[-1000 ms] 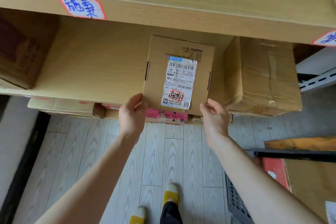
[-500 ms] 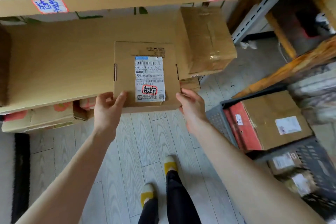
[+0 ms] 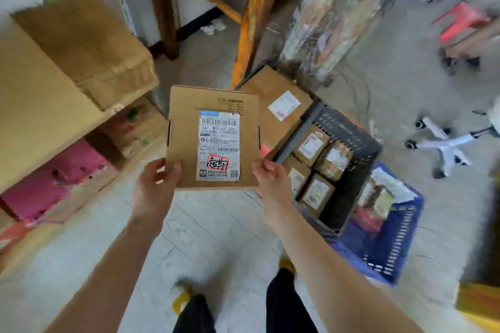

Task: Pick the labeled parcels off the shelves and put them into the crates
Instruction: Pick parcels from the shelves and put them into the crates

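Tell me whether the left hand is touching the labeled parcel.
Touching. The head view shows the left hand gripping the labeled parcel at its lower left corner, with the thumb lying on its top face.

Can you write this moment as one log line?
parcel: off shelf, held; left hand: grips lower corner; right hand: grips lower corner; grey crate: parcel not yet in

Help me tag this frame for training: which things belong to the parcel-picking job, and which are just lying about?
Job: labeled parcel, held by left hand and right hand; grey crate with small parcels; blue crate; shelf.
Lying about: red stool; white chair base; crumpled paper on the floor.
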